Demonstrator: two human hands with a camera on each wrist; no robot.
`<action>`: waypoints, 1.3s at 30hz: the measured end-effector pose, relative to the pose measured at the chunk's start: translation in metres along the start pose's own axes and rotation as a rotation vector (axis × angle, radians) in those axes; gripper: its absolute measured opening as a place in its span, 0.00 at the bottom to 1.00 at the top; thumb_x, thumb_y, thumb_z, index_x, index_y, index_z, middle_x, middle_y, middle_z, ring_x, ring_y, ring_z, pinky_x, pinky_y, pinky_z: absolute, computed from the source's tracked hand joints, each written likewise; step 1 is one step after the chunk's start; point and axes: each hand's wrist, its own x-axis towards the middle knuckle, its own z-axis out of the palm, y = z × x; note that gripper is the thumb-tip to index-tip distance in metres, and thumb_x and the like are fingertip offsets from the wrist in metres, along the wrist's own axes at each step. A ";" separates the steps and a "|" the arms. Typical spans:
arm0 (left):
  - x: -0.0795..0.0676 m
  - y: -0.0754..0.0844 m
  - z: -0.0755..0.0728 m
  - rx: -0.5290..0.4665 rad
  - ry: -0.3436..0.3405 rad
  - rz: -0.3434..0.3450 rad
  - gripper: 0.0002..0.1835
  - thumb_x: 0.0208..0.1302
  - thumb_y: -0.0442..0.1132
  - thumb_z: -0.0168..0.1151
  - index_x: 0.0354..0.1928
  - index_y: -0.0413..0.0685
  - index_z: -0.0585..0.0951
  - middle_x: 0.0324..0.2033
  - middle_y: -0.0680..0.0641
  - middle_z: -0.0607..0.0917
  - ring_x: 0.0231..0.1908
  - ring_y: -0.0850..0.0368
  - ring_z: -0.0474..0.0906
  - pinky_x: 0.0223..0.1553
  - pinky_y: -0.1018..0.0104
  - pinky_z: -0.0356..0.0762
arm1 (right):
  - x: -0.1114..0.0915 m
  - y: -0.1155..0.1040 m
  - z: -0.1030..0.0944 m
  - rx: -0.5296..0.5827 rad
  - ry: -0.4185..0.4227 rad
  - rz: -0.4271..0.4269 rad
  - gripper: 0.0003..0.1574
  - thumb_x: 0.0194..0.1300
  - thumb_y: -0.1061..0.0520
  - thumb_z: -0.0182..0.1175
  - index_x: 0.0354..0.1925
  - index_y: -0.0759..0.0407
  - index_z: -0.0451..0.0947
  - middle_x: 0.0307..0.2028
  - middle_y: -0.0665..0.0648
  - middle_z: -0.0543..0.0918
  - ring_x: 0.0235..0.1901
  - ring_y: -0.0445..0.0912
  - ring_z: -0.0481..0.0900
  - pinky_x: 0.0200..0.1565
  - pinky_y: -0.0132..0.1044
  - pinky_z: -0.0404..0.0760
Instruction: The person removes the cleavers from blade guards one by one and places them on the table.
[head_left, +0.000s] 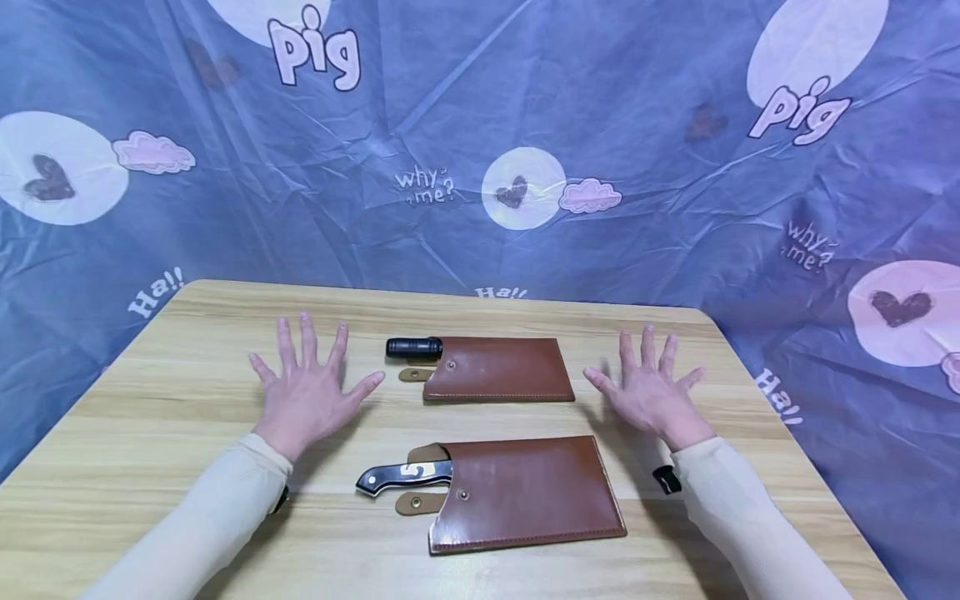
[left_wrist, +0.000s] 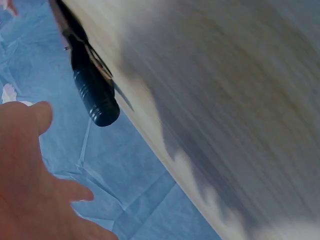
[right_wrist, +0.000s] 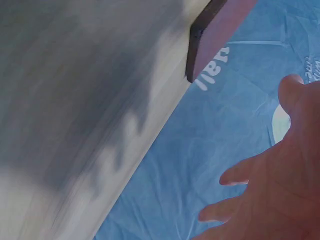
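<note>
My left hand (head_left: 309,402) hovers over the left of the table with its fingers spread, holding nothing. Likewise spread and holding nothing, my right hand (head_left: 654,395) is above the right side. Between them at the back lies a brown leather sheath (head_left: 501,368), with a ridged black handle (head_left: 414,347) sticking out to the left; whatever is inside is hidden. Nearer to me is a larger brown sheath (head_left: 534,492). From its left end comes a riveted black knife handle (head_left: 405,475), its blade hidden. The left wrist view shows the ridged handle (left_wrist: 97,97) beyond my thumb.
Both sheaths have small snap straps, one of them the front strap (head_left: 418,503), hanging loose at the left. The light wooden table (head_left: 150,500) has rounded back corners. A blue printed cloth (head_left: 450,108) hangs behind it and along the sides.
</note>
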 end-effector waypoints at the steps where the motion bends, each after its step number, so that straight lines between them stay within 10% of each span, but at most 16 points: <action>1: 0.001 0.000 0.000 -0.020 0.004 0.012 0.47 0.56 0.72 0.36 0.69 0.50 0.47 0.64 0.30 0.35 0.60 0.34 0.19 0.47 0.28 0.25 | 0.001 -0.001 -0.001 -0.002 0.005 -0.008 0.58 0.57 0.22 0.28 0.68 0.59 0.30 0.63 0.69 0.21 0.55 0.63 0.12 0.37 0.73 0.19; 9: 0.009 -0.001 -0.001 -0.186 0.094 0.105 0.35 0.57 0.50 0.57 0.60 0.33 0.62 0.59 0.28 0.55 0.57 0.30 0.51 0.46 0.38 0.65 | 0.012 -0.008 -0.002 0.062 0.113 -0.106 0.55 0.57 0.26 0.41 0.68 0.60 0.46 0.64 0.71 0.46 0.63 0.66 0.36 0.48 0.73 0.34; 19: 0.026 0.000 -0.007 -0.388 0.131 0.185 0.28 0.55 0.41 0.61 0.56 0.34 0.68 0.51 0.39 0.70 0.54 0.43 0.63 0.55 0.50 0.60 | 0.046 -0.015 -0.002 0.449 0.160 -0.364 0.31 0.57 0.48 0.61 0.56 0.61 0.68 0.51 0.57 0.71 0.51 0.57 0.68 0.52 0.49 0.66; 39: 0.053 0.021 0.007 -0.594 0.124 0.278 0.17 0.56 0.40 0.63 0.47 0.44 0.78 0.44 0.48 0.79 0.45 0.52 0.73 0.49 0.56 0.67 | 0.083 -0.050 0.012 0.571 -0.159 -0.480 0.41 0.48 0.46 0.68 0.58 0.57 0.67 0.56 0.50 0.70 0.58 0.47 0.62 0.58 0.45 0.58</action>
